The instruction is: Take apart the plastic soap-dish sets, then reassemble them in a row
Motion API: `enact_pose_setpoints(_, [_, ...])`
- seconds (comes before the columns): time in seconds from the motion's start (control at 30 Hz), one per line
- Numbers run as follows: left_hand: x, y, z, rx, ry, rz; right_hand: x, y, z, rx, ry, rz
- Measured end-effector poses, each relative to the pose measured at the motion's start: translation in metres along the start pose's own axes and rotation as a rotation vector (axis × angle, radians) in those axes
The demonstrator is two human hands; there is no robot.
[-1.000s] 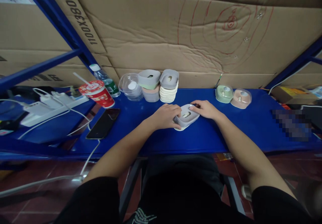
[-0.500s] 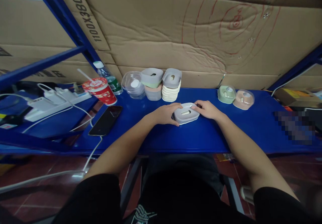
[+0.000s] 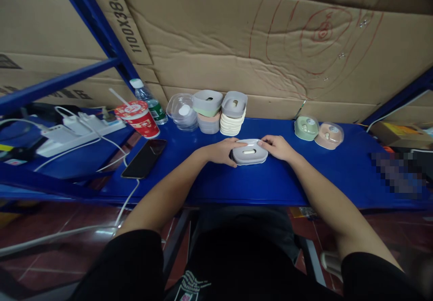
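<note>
A grey plastic dish (image 3: pixel 249 157) with a pale insert in its slotted floor sits on the blue table, a pale rim showing under it. My left hand (image 3: pixel 223 151) is wrapped round its left end, thumb low on the near side. From the far right corner my right hand (image 3: pixel 275 148) grips the rim, thumb on the inside; its other fingers are partly hidden. Behind the dish stands a stack of cream lids (image 3: pixel 232 124) with a grey dish (image 3: pixel 234 104) on top. Left of that is a pile of grey, green and pink dishes (image 3: pixel 207 103).
Clear plastic covers (image 3: pixel 182 111) stand left of the piles. Further left are a red paper cup (image 3: pixel 140 120), a water bottle (image 3: pixel 152 105), a phone (image 3: pixel 144 159) and a power strip (image 3: pixel 81 134). A green covered dish (image 3: pixel 306 128) and a pink one (image 3: pixel 329 135) sit back right.
Between my hands the grey dish has turned from slanted to nearly level with the table edge. Both hands keep hold of it. The view has shifted slightly.
</note>
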State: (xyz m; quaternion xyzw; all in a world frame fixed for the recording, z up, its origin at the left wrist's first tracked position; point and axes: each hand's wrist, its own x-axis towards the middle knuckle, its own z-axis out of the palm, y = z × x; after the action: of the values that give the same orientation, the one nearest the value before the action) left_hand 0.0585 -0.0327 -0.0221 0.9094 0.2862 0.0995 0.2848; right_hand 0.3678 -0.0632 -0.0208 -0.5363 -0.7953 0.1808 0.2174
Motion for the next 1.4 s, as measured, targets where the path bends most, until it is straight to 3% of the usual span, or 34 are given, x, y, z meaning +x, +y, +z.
enact_pose_setpoints(0.33, [0.004,0.002,-0.003,0.012,0.012,-0.017,0.002,-0.003,-0.001,-0.123,-0.057,0.046])
enact_pose_setpoints(0.6, [0.004,-0.001,-0.004,0.057,0.086,-0.017,0.002,-0.004,0.000,-0.074,-0.066,0.059])
enact_pose_setpoints(0.73, [-0.003,0.003,-0.013,0.046,0.160,0.026,0.000,-0.005,-0.001,-0.062,-0.092,0.024])
enact_pose_setpoints(0.8, [-0.007,0.002,-0.023,0.042,0.314,0.052,-0.001,-0.005,-0.003,-0.067,-0.102,0.005])
enact_pose_setpoints(0.9, [-0.017,-0.004,-0.044,0.123,0.780,0.040,-0.003,-0.005,-0.005,-0.072,-0.119,-0.001])
enact_pose_setpoints(0.97, [-0.026,-0.012,-0.059,0.204,1.110,-0.073,-0.004,-0.005,-0.006,-0.068,-0.131,-0.005])
enact_pose_setpoints(1.03, [-0.038,-0.020,-0.074,0.284,1.285,-0.268,-0.004,-0.006,-0.007,-0.066,-0.136,-0.012])
enact_pose_setpoints(1.1, [-0.049,-0.028,-0.085,0.366,1.254,-0.458,-0.004,-0.006,-0.007,-0.071,-0.136,-0.010])
enact_pose_setpoints(1.23, [-0.062,-0.040,-0.092,0.473,0.962,-0.715,-0.004,-0.006,-0.008,-0.082,-0.138,0.003])
enact_pose_setpoints(1.3, [-0.064,-0.044,-0.090,0.503,0.859,-0.759,-0.004,-0.007,-0.008,-0.078,-0.138,-0.001])
enact_pose_setpoints(1.4, [-0.062,-0.046,-0.087,0.504,0.843,-0.730,-0.005,-0.007,-0.009,-0.069,-0.142,-0.008])
